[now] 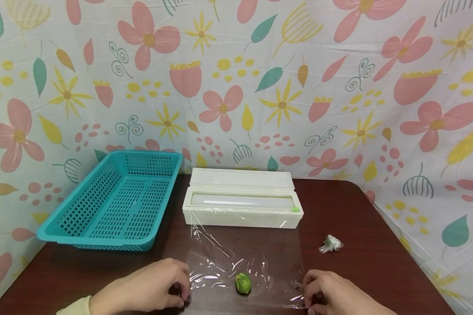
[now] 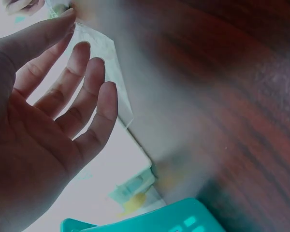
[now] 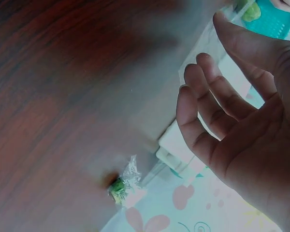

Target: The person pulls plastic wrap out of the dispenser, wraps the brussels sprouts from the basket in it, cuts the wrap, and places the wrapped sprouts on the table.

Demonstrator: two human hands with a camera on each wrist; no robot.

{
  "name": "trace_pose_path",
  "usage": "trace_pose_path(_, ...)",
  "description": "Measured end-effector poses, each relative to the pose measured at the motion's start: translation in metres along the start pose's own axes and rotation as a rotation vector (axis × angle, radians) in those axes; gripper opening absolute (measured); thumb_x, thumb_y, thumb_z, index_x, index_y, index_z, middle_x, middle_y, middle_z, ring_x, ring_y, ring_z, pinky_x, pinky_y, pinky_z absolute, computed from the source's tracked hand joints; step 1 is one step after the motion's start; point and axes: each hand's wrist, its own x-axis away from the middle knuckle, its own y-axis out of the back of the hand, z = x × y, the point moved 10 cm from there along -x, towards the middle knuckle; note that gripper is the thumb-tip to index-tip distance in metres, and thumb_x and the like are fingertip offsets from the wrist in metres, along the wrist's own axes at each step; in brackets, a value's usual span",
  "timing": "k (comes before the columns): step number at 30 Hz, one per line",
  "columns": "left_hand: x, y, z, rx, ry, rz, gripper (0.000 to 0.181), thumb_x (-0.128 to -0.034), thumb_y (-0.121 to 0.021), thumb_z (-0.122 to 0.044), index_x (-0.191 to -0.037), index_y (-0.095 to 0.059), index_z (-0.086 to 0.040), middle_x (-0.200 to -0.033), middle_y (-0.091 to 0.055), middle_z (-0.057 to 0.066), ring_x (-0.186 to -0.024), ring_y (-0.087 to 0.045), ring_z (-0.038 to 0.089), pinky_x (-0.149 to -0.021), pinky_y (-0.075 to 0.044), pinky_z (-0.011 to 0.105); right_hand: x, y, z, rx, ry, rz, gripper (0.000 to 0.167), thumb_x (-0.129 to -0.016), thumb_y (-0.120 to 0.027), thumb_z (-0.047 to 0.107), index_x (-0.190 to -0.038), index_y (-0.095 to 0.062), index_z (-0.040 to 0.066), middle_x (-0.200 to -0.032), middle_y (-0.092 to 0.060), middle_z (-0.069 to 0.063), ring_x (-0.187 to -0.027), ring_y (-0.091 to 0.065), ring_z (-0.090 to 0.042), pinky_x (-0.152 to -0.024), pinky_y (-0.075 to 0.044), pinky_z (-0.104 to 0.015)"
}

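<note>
A sheet of clear cling film (image 1: 276, 262) runs from a white film dispenser box (image 1: 242, 217) toward the near side of the table. On the film lies a Brussels sprout (image 1: 243, 283). My left hand (image 1: 153, 286) pinches the film's left edge between thumb and index finger; in the left wrist view the other fingers of that hand (image 2: 53, 111) are loosely spread. At the opposite edge, my right hand (image 1: 335, 293) pinches the film's right side the same way. Its thumb (image 3: 246, 43) and index finger meet near the film in the right wrist view.
A teal plastic basket (image 1: 151, 243) stands at the left. On the right of the table (image 1: 362, 271) sits a small film-wrapped sprout (image 1: 331, 244). The dispenser's lid (image 1: 242, 179) is raised, showing the film roll (image 1: 242, 201). A flowered cloth (image 1: 228, 52) hangs behind.
</note>
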Motion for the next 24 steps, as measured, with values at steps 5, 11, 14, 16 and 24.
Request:
trace_pose_path(5, -0.001, 0.006, 0.003, 0.017, 0.039, 0.008, 0.018, -0.0834, -0.088, -0.013, -0.082, -0.079, -0.028, -0.085, -0.055, -0.025, -0.079, -0.053, -0.003, -0.072, -0.047, 0.017, -0.001, 0.008, 0.007, 0.025, 0.065, -0.048, 0.025, -0.081, -0.09, 0.008, -0.085, -0.075, 0.028, -0.101, -0.061, 0.014, -0.084, -0.057, 0.004, -0.063, -0.048, -0.02)
trace_pose_path(11, -0.002, 0.012, 0.003, 0.013, 0.013, -0.034, 0.021, -0.0834, -0.087, -0.011, -0.08, -0.076, -0.028, -0.083, -0.054, -0.024, -0.074, -0.053, -0.004, -0.069, -0.045, 0.014, -0.002, 0.018, 0.006, -0.028, 0.06, -0.048, 0.024, -0.087, -0.086, 0.009, -0.088, -0.074, 0.029, -0.103, -0.064, 0.013, -0.089, -0.06, 0.001, -0.068, -0.052, -0.022)
trace_pose_path(14, -0.003, 0.015, 0.006, 0.036, 0.027, -0.05, 0.02, -0.085, -0.087, -0.011, -0.081, -0.076, -0.028, -0.084, -0.055, -0.024, -0.074, -0.054, -0.004, -0.068, -0.046, 0.014, -0.004, 0.021, 0.003, -0.049, 0.037, -0.042, 0.023, -0.09, -0.084, 0.01, -0.088, -0.073, 0.03, -0.102, -0.064, 0.013, -0.09, -0.06, -0.001, -0.07, -0.053, -0.024)
trace_pose_path(16, -0.004, 0.017, 0.009, 0.044, 0.041, -0.062, 0.02, -0.0859, -0.087, -0.011, -0.082, -0.077, -0.028, -0.085, -0.056, -0.025, -0.075, -0.054, -0.003, -0.068, -0.047, 0.015, -0.004, 0.024, 0.002, -0.034, 0.031, -0.057, 0.025, -0.089, -0.085, 0.01, -0.087, -0.073, 0.031, -0.102, -0.064, 0.014, -0.089, -0.06, -0.001, -0.07, -0.053, -0.024)
trace_pose_path(24, -0.007, 0.021, 0.021, 0.046, 0.112, -0.089, 0.021, -0.0883, -0.085, -0.014, -0.081, -0.075, -0.03, -0.083, -0.056, -0.026, -0.076, -0.055, -0.001, -0.069, -0.048, 0.02, -0.008, 0.031, -0.001, -0.002, 0.033, -0.122, 0.026, -0.087, -0.086, 0.007, -0.09, -0.076, 0.031, -0.097, -0.064, 0.018, -0.086, -0.061, -0.001, -0.07, -0.053, -0.026)
